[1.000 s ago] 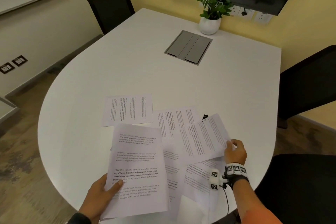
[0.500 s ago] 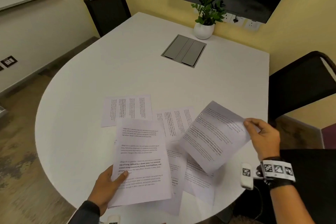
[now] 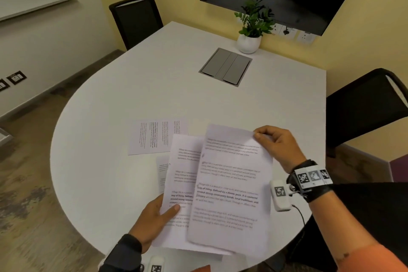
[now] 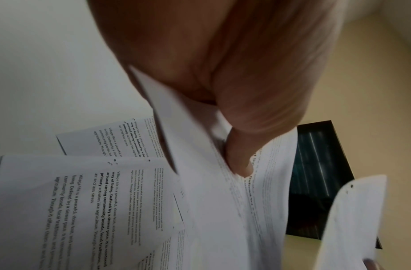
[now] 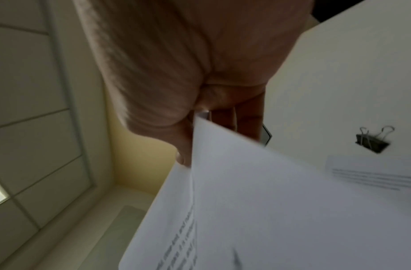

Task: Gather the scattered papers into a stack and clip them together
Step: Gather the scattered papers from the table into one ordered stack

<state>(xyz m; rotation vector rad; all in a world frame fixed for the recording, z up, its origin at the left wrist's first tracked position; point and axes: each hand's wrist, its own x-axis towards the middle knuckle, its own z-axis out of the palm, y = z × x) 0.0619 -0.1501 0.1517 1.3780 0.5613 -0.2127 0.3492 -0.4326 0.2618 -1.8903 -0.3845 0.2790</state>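
A lone sheet (image 3: 157,137) lies flat on the white desk (image 3: 110,139) at the far left of the paper cluster, its text running sideways, apart from both hands. Just right of it and nearer the person, a small corner of another sheet (image 3: 162,169) peeks out from under the held pages.

The left hand (image 3: 152,221) grips the lower left edge of a page (image 3: 184,174), thumb (image 3: 174,208) pressed on top of the print and the remaining fingers hidden beneath; the left wrist view shows the thumb (image 4: 239,160) bearing down on the paper, with two more printed sheets (image 4: 84,201) flat on the desk below.

Overlapping that page on its right is the top sheet (image 3: 231,187), lifted off the desk and slightly blurred. The right hand (image 3: 278,146) pinches its upper right corner, fingers curled around the edge; in the right wrist view the fingers (image 5: 183,144) clamp the corner of the sheet (image 5: 269,201) from both sides.

A black binder clip (image 5: 372,142) with silver handles sits on the desk beyond that sheet, touching no paper, seen only from the right wrist.

Farther back on the desk are a grey cable hatch (image 3: 226,66) and a potted plant (image 3: 250,35), with black chairs (image 3: 136,20) around.
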